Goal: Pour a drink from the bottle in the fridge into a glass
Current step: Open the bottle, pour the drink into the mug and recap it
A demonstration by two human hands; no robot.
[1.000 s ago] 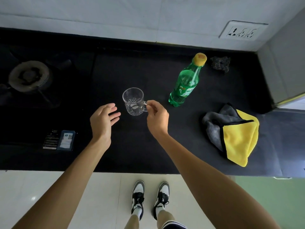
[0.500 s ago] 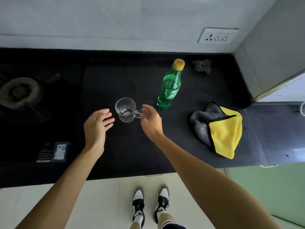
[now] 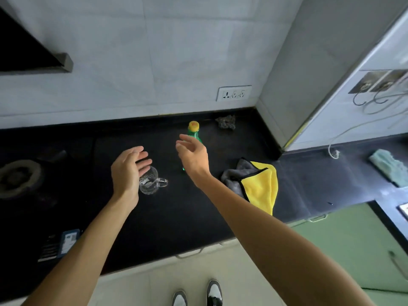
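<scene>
A clear glass mug (image 3: 152,183) stands upright on the black counter (image 3: 176,213), its handle pointing right. My left hand (image 3: 129,167) hovers just over its left rim, fingers apart, holding nothing. A green bottle with a yellow cap (image 3: 193,127) stands behind the mug; my right hand (image 3: 194,154) is raised in front of it and hides most of its body. That hand is open too, fingers spread, touching neither bottle nor mug.
A yellow and grey cloth (image 3: 258,183) lies to the right of the bottle. A dark scrubber (image 3: 225,122) sits by the back wall, a gas burner (image 3: 18,176) at the far left, small cards (image 3: 59,242) near the front edge. A fridge side (image 3: 293,85) rises at right.
My right hand let go of the mug's handle and rose in front of the bottle. The left hand lifted over the mug's rim. The view tilted upward.
</scene>
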